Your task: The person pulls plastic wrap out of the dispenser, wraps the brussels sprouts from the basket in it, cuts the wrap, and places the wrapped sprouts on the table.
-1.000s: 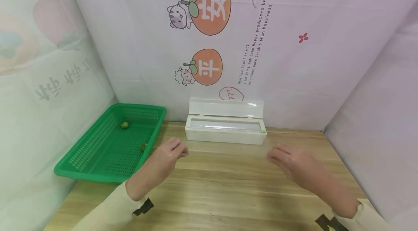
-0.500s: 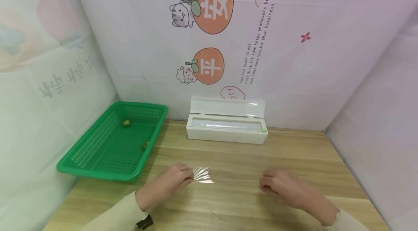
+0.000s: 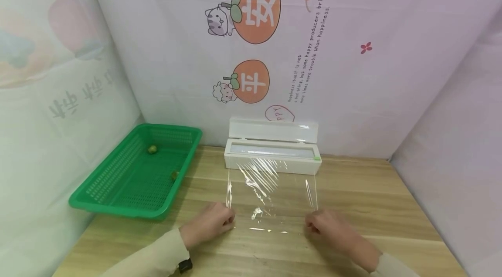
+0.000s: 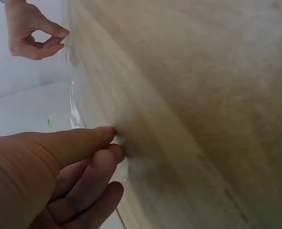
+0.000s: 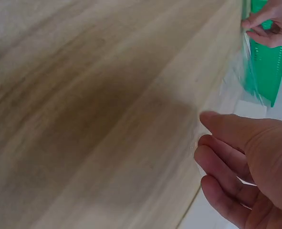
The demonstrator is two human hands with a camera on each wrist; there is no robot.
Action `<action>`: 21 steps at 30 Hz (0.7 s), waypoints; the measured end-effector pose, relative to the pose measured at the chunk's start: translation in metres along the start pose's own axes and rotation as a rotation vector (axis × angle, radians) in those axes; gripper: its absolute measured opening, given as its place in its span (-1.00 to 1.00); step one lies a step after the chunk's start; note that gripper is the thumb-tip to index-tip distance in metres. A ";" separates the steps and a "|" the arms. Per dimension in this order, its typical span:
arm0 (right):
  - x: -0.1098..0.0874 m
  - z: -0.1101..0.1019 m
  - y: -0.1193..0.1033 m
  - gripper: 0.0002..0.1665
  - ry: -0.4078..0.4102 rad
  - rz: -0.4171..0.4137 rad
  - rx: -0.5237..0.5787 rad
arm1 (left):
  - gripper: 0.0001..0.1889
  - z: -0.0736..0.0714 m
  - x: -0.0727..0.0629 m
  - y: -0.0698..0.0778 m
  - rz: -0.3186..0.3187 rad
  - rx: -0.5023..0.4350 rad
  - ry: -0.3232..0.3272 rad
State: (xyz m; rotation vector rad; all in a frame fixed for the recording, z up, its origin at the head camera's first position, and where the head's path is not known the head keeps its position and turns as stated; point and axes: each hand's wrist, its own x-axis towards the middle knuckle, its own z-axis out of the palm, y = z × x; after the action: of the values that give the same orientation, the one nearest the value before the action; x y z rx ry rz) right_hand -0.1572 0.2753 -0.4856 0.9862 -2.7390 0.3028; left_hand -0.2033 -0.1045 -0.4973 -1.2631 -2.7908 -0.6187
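Note:
A sheet of clear cling film (image 3: 270,198) stretches from the front of a white cling film dispenser (image 3: 273,166) toward me, low over the wooden table. My left hand (image 3: 211,223) pinches its near left corner between thumb and forefinger. At the near right corner my right hand (image 3: 331,230) pinches the film the same way. Shiny creases run across the sheet near the box. The dispenser's lid (image 3: 273,131) stands raised against the back wall. In the left wrist view, the left thumb and fingertips (image 4: 107,133) meet at the film's edge.
On the left stands a green plastic basket (image 3: 117,211) with two small green round things (image 3: 152,150) inside. White printed cloth (image 3: 176,50) walls the table (image 3: 372,207) at the back and both sides. A small green slider (image 3: 317,158) sits at the dispenser's right end.
Both hands have come back toward me and down, away from the dispenser, drawing the cling film out. The film now shows as a flat stretched sheet. The basket and dispenser stay put.

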 end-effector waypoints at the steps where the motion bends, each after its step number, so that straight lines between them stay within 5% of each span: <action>1: 0.000 0.001 0.000 -0.58 -0.003 0.001 0.008 | -0.83 0.001 0.000 0.000 0.004 0.001 -0.003; 7: -0.001 0.004 0.003 -0.72 -0.052 0.021 0.084 | -0.90 -0.007 0.004 -0.001 -0.032 -0.051 -0.004; 11: -0.001 0.004 0.007 -0.81 -0.083 0.040 0.138 | -0.92 -0.012 0.015 -0.002 -0.049 0.002 0.037; 16: -0.003 0.003 0.009 -0.84 -0.128 0.073 0.217 | -0.93 -0.004 0.025 -0.009 -0.018 0.056 0.047; 21: -0.005 0.000 0.010 -0.85 -0.164 0.122 0.288 | -0.87 0.002 0.022 -0.018 -0.052 0.051 -0.002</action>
State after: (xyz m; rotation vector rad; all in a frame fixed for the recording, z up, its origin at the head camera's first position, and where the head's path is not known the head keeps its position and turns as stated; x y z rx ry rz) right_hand -0.1598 0.2858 -0.4878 0.9482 -2.9692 0.6817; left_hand -0.2307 -0.0984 -0.5012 -1.1873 -2.8301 -0.5453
